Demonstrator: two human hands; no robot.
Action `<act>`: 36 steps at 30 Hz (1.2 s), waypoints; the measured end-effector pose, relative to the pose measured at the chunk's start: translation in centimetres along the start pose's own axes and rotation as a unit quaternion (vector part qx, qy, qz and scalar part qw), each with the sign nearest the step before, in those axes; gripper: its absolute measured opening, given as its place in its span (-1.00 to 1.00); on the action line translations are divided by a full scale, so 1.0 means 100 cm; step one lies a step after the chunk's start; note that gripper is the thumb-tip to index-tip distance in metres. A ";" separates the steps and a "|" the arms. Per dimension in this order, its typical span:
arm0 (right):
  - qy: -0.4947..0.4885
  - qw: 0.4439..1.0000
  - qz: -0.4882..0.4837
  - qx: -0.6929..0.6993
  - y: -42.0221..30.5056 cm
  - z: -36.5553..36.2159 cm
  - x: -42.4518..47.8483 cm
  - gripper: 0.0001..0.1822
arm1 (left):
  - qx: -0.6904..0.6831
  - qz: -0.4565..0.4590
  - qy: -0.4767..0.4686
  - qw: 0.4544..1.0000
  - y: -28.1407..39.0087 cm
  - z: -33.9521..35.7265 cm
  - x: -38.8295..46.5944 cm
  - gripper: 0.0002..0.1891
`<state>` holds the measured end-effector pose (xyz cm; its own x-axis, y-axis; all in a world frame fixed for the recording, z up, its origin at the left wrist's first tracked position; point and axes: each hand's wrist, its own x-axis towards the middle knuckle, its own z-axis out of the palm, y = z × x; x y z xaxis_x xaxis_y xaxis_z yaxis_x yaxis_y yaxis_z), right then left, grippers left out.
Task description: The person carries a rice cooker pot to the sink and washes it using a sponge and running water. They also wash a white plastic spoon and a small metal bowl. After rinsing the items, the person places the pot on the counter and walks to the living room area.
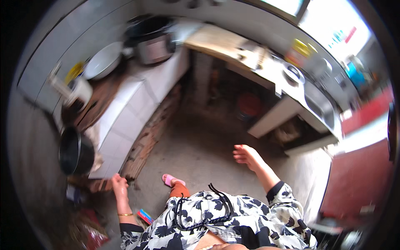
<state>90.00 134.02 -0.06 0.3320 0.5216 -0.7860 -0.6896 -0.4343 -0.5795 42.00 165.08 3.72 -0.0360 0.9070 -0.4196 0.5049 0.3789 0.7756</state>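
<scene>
My left hand (120, 185) hangs on the left by the near end of a tiled counter (131, 120), fingers loosely curled, with nothing seen in it. Whether it touches the counter end is unclear. A gold bangle (125, 214) circles that wrist. A dark pot (76, 153) stands at the counter's near left corner, beside a pale cloth (94, 147). My right hand (246, 156) is held out over the concrete floor (190, 150), fingers slightly bent and empty. It is nearest to the sink counter's white side panel (273, 117), apart from it.
A large cooker (154, 47) and a white basin (103, 61) stand on the left counter. Across the room are a wooden worktop (215, 37), a kettle-like white item (293, 75) and a metal sink (322, 100). A red bucket (248, 104) is underneath. Bags (90, 231) lie lower left.
</scene>
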 end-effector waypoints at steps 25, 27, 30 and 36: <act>0.307 0.831 0.393 -0.246 0.314 -0.510 -0.262 -0.44 | 0.487 0.394 -0.538 0.564 0.147 0.691 -0.201 -0.60; 0.573 0.705 0.265 0.324 0.258 -0.487 -0.269 -0.44 | 0.453 0.398 -0.576 0.552 0.165 0.759 -0.236 -0.61; 0.665 0.529 0.230 0.474 0.326 -0.435 -0.302 -0.50 | 0.447 0.440 -0.649 0.431 0.193 0.849 -0.301 -0.60; 0.640 0.498 0.274 0.517 0.359 -0.422 -0.274 -0.73 | 0.371 0.520 -0.661 0.393 0.208 0.984 -0.391 -0.60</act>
<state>83.29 73.12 -8.46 -0.4064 -0.6500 -0.6421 -0.6461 0.7014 -0.3011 138.76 119.42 -10.14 0.7547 -0.5747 -0.3164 -0.2169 -0.6738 0.7064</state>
